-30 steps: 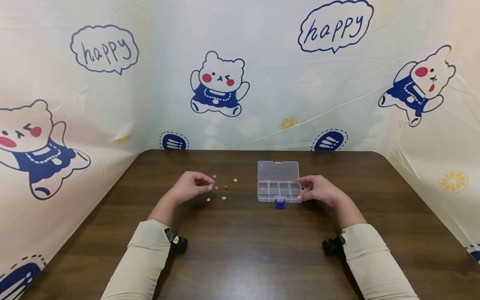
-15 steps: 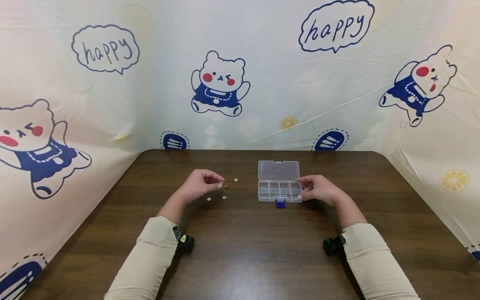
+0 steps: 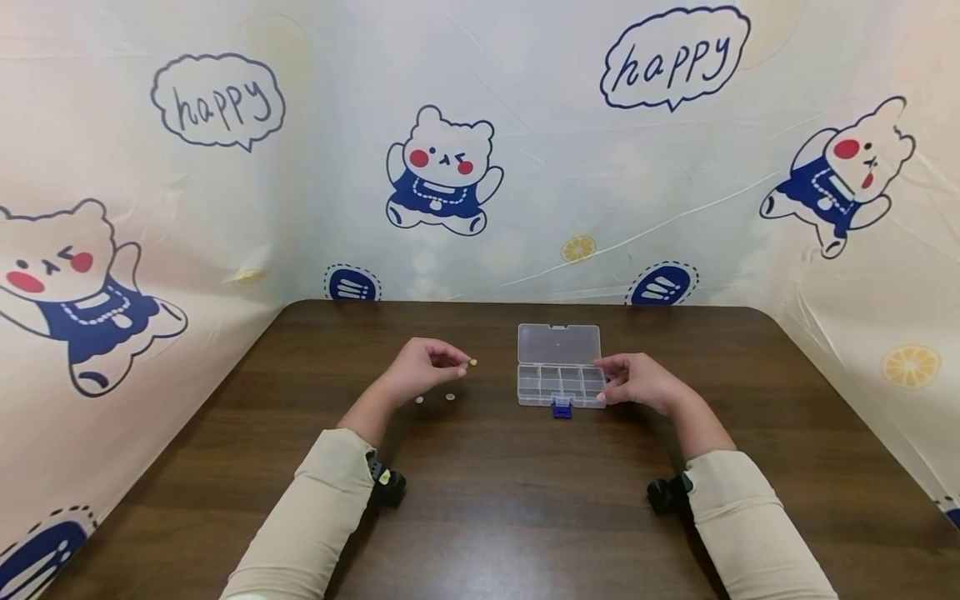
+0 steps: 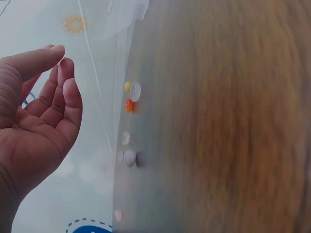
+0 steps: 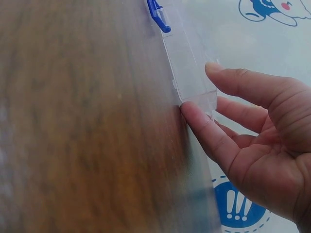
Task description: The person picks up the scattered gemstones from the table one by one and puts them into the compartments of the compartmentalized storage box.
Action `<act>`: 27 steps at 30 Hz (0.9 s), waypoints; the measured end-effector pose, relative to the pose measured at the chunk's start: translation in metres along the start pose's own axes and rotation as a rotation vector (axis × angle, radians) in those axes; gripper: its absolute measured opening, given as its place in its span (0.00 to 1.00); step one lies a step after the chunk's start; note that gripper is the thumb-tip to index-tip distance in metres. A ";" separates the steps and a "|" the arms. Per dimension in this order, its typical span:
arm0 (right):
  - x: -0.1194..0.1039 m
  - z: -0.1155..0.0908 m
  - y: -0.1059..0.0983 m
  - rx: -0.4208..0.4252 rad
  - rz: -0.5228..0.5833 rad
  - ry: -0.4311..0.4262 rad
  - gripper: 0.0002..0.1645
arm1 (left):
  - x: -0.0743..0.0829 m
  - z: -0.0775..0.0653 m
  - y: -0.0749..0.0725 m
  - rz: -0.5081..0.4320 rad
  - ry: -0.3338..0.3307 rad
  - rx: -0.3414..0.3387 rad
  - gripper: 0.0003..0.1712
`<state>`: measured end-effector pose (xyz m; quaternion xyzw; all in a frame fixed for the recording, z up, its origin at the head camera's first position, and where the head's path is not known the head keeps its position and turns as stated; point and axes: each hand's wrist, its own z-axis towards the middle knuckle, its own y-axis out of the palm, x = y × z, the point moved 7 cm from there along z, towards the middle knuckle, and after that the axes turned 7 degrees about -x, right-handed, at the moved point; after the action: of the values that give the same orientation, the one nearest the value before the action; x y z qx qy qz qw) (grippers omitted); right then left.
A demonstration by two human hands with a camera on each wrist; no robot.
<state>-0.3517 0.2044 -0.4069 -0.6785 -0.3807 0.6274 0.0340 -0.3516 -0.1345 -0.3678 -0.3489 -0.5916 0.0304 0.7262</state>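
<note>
My left hand is above the left-middle of the table, thumb and index fingertips together. They pinch something tiny and pale, mostly hidden, seen as a speck in the left wrist view. Below and beside the fingertips lie small pebble-like stones: a yellow one, a clear one, an orange one, a whitish one and a pinkish one. My right hand grips the right end of a clear plastic compartment box, fingers at its back and front corners. Its lid stands raised; its compartments look bare.
A blue latch hangs from the box's front edge. Two pale stones lie nearer the front, one of them a whitish stone. The brown table ends at a printed cloth behind and at the sides.
My left hand has moved steadily to the right over the stones, fingertips held together, reaching beside the yellow stone. My right hand and the box have stayed in place.
</note>
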 end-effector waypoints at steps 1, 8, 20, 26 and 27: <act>0.001 0.000 0.000 0.001 0.000 0.001 0.40 | 0.001 0.001 0.001 -0.003 -0.005 -0.004 0.11; -0.001 0.000 0.000 0.002 -0.006 -0.006 0.40 | 0.004 0.010 0.006 -0.001 -0.005 -0.016 0.11; -0.001 0.001 0.002 0.001 -0.004 -0.006 0.40 | 0.010 0.025 0.015 -0.001 -0.012 -0.043 0.11; -0.002 -0.001 0.002 0.003 -0.005 0.001 0.40 | 0.013 0.034 0.021 0.019 -0.024 -0.049 0.11; -0.002 -0.001 0.002 0.001 -0.006 0.004 0.40 | 0.014 0.035 0.022 0.022 -0.023 -0.051 0.11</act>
<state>-0.3497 0.2027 -0.4062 -0.6786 -0.3823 0.6261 0.0371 -0.3705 -0.0950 -0.3661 -0.3736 -0.5966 0.0273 0.7097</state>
